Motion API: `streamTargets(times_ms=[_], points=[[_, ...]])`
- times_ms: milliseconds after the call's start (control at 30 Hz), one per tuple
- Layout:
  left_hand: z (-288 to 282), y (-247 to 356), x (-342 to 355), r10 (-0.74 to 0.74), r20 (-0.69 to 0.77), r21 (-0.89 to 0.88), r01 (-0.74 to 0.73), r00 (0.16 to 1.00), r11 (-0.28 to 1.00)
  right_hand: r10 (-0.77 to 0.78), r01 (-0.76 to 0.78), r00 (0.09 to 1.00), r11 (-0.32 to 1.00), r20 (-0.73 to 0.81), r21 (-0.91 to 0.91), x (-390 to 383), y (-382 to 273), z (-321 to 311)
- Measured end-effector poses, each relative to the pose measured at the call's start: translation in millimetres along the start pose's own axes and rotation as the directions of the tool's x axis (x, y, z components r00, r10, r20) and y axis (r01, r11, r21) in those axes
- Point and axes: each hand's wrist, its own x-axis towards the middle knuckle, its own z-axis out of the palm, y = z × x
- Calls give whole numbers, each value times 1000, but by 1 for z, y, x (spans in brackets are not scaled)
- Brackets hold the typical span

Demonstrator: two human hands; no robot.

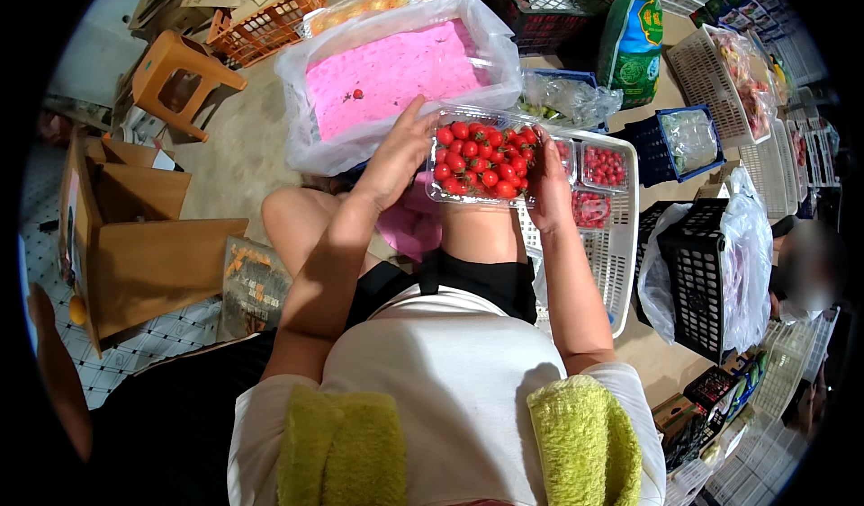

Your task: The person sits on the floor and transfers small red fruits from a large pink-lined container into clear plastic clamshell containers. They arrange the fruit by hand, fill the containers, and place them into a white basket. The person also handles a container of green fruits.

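Observation:
Between my hands is a clear plastic tray (pixel 436 191) filled with red cherry tomatoes (pixel 481 160), some with green stems. My left hand (pixel 399 157) grips its left side, and my right hand (pixel 550 185) is wrapped round its right side. Beyond it stands a bin lined with white plastic (pixel 301 67); a pink sheet (pixel 396 70) covers its bottom, with a loose tomato (pixel 358 95) on it. At my right knee a white perforated crate (pixel 621 272) holds several filled trays (pixel 604 165), partly hidden by my right hand and forearm.
An orange stool (pixel 180 79) and an open cardboard box (pixel 162 263) stand on the left. On the right are a black crate with plastic bags (pixel 702 272), a blue crate (pixel 657 142) and a white crate (pixel 711 92). A green sack (pixel 634 47) stands behind. Another person (pixel 810 263) is at far right.

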Motion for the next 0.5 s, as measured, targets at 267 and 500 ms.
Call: streamTargets(times_ms=[267, 500], points=[[26, 31, -22, 259, 216, 974, -226, 941, 7, -26, 24, 999, 998, -37, -60, -4, -10, 7], [49, 29, -26, 280, 210, 975, -181, 937, -126, -51, 50, 999, 996, -14, -67, -2, -5, 0]])
